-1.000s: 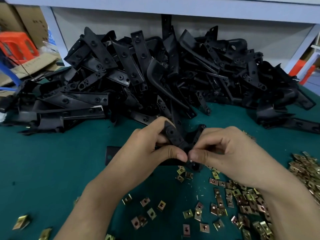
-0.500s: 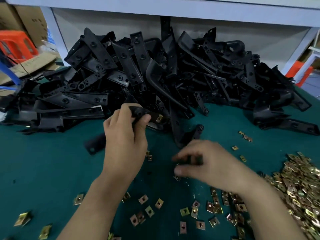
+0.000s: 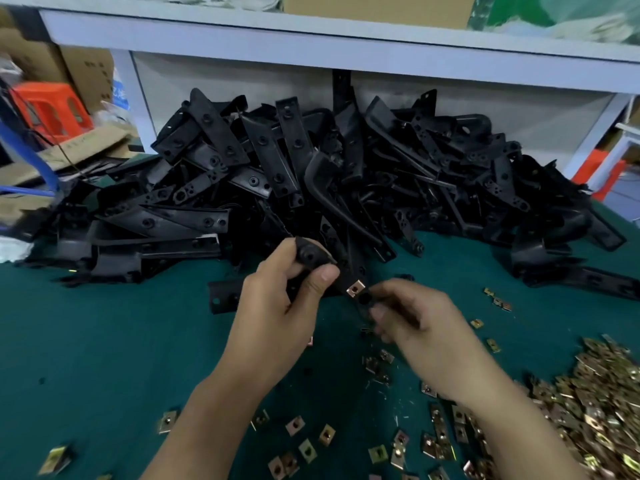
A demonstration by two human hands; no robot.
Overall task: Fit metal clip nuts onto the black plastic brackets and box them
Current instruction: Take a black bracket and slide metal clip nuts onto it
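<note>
Since half a second ago the left hand point(image 3: 277, 313) has drawn its black bracket point(image 3: 310, 254) back from the bracket pile point(image 3: 311, 174) toward the middle of the green mat point(image 3: 104, 341). The right hand point(image 3: 422, 334) has come up from the scattered nuts to meet it.

The left hand grips the bracket's upper end, thumb pressed across the front and fingers curled behind. The bracket slants down to the right out of that grip. A copper-coloured clip nut point(image 3: 354, 290) sits on it just past the thumb, and a round hole shows just below the nut.

The right hand is blurred. Its curled fingertips lie at the bracket's lower end, but whether they pinch the bracket or anything else cannot be told.

The pile rises just behind both hands, its nearest pieces almost touching the held bracket. One flat bracket point(image 3: 221, 296) lies on the mat, partly hidden by the left hand.

Loose clip nuts point(image 3: 295, 426) dot the mat between and below the forearms. A dense heap of clip nuts point(image 3: 595, 403) lies just beside the right forearm. Left of the left forearm the mat is bare but for a few stray nuts near the bottom edge.
</note>
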